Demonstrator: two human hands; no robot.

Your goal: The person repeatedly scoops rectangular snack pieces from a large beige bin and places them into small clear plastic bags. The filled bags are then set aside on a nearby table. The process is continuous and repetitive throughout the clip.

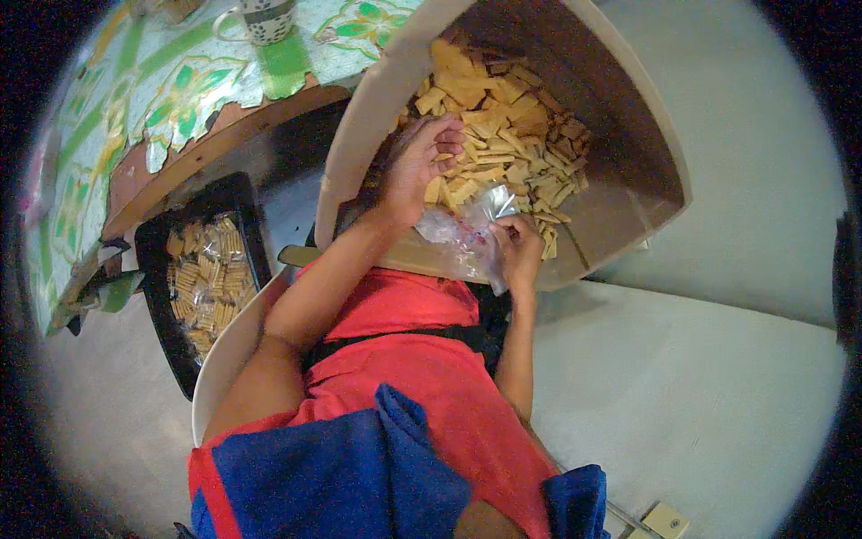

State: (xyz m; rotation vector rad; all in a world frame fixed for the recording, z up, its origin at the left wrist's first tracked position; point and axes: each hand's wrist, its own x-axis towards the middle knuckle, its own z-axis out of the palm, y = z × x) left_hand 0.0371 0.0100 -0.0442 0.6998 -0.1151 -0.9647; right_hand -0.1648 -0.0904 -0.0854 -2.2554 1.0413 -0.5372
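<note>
A large cardboard box (663,155) stands tilted in front of me, with many flat, pale yellow cracker-like pieces (498,141) inside. My left hand (431,151) is in the box at the left edge of the pile, its fingers curled; whether it holds any pieces is hidden. My right hand (520,248) pinches a clear plastic bag (465,239) with reddish print at its upper edge. The bag hangs over the near rim of the box, between my hands. Its contents cannot be made out.
A black tray (158,323) at left holds clear packs of stacked pieces (209,283). Above it is a wooden table with a torn green-and-white floral cover (185,101) and a patterned mug (268,20). A pale wall (741,135) rises at right. A curved white chair edge (205,397) shows beside me.
</note>
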